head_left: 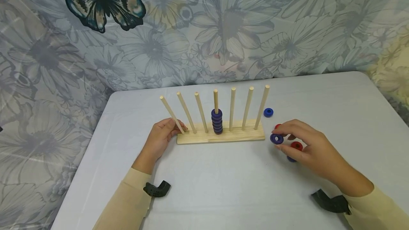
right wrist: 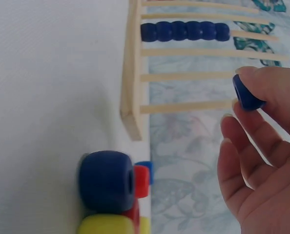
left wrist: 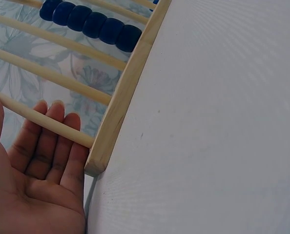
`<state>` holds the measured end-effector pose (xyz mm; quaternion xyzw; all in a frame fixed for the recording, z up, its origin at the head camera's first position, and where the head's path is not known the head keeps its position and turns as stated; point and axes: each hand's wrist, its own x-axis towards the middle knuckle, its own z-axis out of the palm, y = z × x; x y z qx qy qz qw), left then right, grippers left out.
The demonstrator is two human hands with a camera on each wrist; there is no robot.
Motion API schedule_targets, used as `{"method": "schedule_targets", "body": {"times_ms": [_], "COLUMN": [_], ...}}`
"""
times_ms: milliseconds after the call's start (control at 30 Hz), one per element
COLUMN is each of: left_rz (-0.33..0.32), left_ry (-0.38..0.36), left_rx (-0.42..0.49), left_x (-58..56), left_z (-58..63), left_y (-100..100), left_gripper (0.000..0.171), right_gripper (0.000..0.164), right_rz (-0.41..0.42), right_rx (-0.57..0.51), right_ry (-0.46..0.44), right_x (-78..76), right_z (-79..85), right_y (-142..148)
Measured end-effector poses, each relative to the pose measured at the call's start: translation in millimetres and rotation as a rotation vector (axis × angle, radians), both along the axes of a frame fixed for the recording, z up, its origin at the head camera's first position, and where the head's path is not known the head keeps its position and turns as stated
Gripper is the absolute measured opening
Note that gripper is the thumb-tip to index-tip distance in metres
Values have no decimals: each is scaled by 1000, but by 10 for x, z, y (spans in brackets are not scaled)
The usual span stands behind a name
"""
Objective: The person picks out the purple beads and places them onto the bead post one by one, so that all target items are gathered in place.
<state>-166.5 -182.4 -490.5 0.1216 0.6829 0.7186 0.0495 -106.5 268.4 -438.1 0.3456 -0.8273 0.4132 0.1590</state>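
Note:
A wooden peg stand has several upright pegs, and a stack of several dark blue rings sits on its middle peg. At the stand's left end, my left hand holds the outermost peg loosely, fingers behind it and thumb on the other side. Right of the stand, my right hand pinches a dark blue ring between thumb and forefinger, above the table. That ring is tilted in the right wrist view, and the other fingers are spread and slightly bent.
Beyond the stand's right end lies a blue ring. Under and beside my right hand are red rings and another blue ring. The right wrist view also shows a yellow piece. A white cloth covers the table.

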Motion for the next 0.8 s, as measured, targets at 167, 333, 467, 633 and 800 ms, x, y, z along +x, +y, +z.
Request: {"method": "schedule_targets", "body": {"times_ms": [167, 333, 467, 633, 800], "left_rz": [0, -1, -6, -7, -3], "left_ry": [1, 0, 2, 4, 2], "left_rx": [-4, -7, -2, 9, -4], "left_x": [5, 9, 7, 7, 3], "left_z": [7, 11, 10, 14, 3], "left_y": [-3, 7, 11, 16, 9], "left_gripper": [54, 52, 50, 48, 47], "right_gripper": [48, 50, 53, 51, 50], "right_rz": [-5, -2, -9, -6, 1], "right_rx": [-24, -56, -81, -93, -123], "right_ry": [2, 42, 108, 148, 180], "right_x": [39, 77, 106, 111, 95], "right_z": [97, 203, 344, 494, 587], "right_y": [-31, -74, -131, -183, -244]}}
